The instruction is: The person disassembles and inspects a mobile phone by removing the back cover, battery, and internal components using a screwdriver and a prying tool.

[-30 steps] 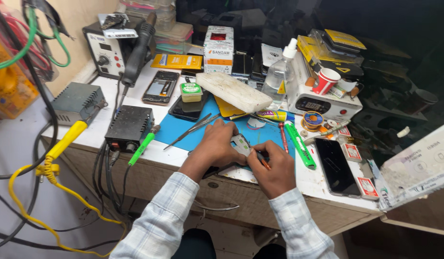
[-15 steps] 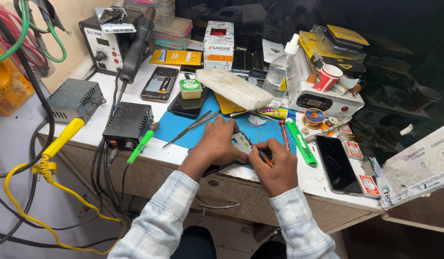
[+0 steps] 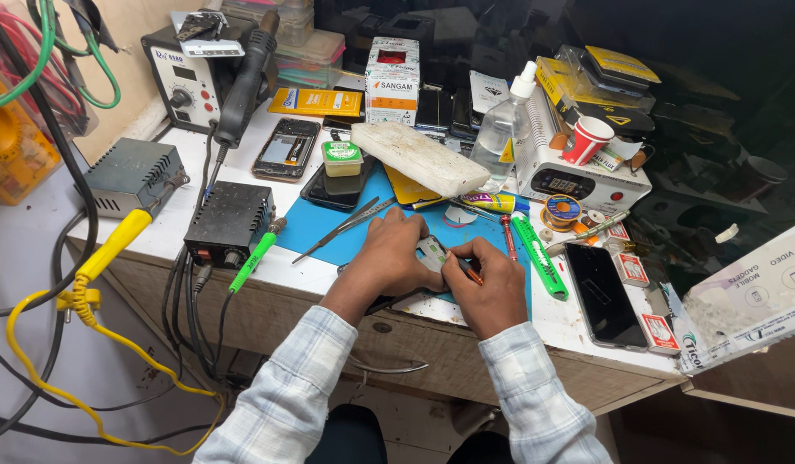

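Holding a small pale phone part (image 3: pixel 432 253) over the blue mat (image 3: pixel 329 225) at bench front edge: left hand (image 3: pixel 389 258) fingers clamped on its near side; right hand (image 3: pixel 492 288) fingers pinched together on an orange-tipped tool (image 3: pixel 471 273). Tweezers (image 3: pixel 342 228) just left, green-handled tool (image 3: pixel 539 256) right.

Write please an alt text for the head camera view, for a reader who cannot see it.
Seen from above, a person's left hand and right hand hold a small phone part over a blue mat on a cluttered repair bench. Tweezers, a green-handled tool, a dark phone and a soldering station lie around.
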